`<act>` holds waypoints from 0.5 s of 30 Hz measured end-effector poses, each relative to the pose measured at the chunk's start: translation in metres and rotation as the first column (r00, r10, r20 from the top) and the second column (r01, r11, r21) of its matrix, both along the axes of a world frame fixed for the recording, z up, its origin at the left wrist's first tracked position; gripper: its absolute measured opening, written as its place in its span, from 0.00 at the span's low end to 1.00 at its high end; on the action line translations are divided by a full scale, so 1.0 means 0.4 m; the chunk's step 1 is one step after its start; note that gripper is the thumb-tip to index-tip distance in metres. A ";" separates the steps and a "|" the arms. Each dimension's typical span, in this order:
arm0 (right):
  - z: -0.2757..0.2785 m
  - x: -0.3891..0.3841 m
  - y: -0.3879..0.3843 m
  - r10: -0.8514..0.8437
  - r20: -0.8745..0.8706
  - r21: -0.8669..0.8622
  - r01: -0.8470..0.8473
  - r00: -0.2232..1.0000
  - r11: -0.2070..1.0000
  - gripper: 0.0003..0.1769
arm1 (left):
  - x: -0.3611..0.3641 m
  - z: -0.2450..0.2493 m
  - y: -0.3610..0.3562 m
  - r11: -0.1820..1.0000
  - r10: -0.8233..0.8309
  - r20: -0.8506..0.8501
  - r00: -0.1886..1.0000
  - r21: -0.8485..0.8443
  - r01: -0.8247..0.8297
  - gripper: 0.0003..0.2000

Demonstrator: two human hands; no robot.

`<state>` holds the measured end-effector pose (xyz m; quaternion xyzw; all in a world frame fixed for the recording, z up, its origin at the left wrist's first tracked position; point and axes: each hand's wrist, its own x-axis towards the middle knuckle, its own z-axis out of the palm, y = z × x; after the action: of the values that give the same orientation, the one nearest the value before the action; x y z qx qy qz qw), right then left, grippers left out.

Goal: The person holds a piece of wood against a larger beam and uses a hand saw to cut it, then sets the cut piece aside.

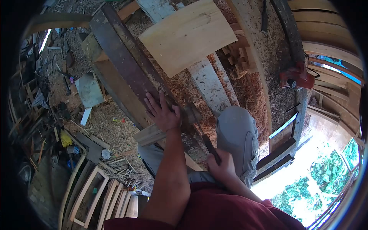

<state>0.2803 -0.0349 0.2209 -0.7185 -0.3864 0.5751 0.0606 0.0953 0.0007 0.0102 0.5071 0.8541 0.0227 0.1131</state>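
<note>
My left hand (pixel 164 113) lies flat with fingers spread on a dark brown plank (pixel 128 57), its wrist just above a short pale length of wood (pixel 147 135). That wood passes beneath the hand, and its other end shows to the right. Wrapped around the dark handle of a hand saw (pixel 209 145) is my right hand (pixel 221 165). The saw's thin blade appears almost edge-on and points away from me, crossing the pale wood near its right end. How deep the blade sits in the wood is not clear.
A thin pale board (pixel 188 36) rests across whitish planks (pixel 209 86). Beyond it are stacked wood offcuts (pixel 239 59). A red power tool (pixel 297 78) sits at the right on a dark beam. Slatted wooden frames (pixel 90 195) stand at lower left. Shavings cover the ground.
</note>
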 end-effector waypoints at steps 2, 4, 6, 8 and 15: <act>0.008 0.015 -0.006 -0.030 -0.034 -0.029 0.029 0.999 0.999 0.20 | 0.002 -0.001 -0.002 1.000 -0.002 -0.009 1.000 0.000 0.002 0.42; -0.091 -0.024 0.056 -0.029 -0.029 0.054 0.031 0.999 0.998 0.20 | 0.003 -0.001 -0.002 1.000 0.001 -0.007 1.000 0.005 -0.001 0.42; -0.107 -0.059 0.087 -0.058 -0.031 0.064 0.060 0.998 0.996 0.20 | 0.001 0.002 0.001 1.000 -0.002 0.007 1.000 0.014 0.002 0.42; -0.024 -0.027 0.048 0.012 -0.004 0.033 -0.011 1.000 0.999 0.19 | 0.002 -0.004 0.003 1.000 0.001 -0.001 1.000 0.009 -0.001 0.42; -0.135 -0.052 0.071 -0.009 0.021 0.087 0.008 1.000 0.996 0.19 | 0.004 -0.003 -0.001 1.000 0.002 -0.003 1.000 -0.015 -0.002 0.42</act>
<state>0.2594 -0.0063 0.1670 -0.7229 -0.4085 0.5498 0.0902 0.0969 0.0004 0.0088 0.5053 0.8550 0.0157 0.1158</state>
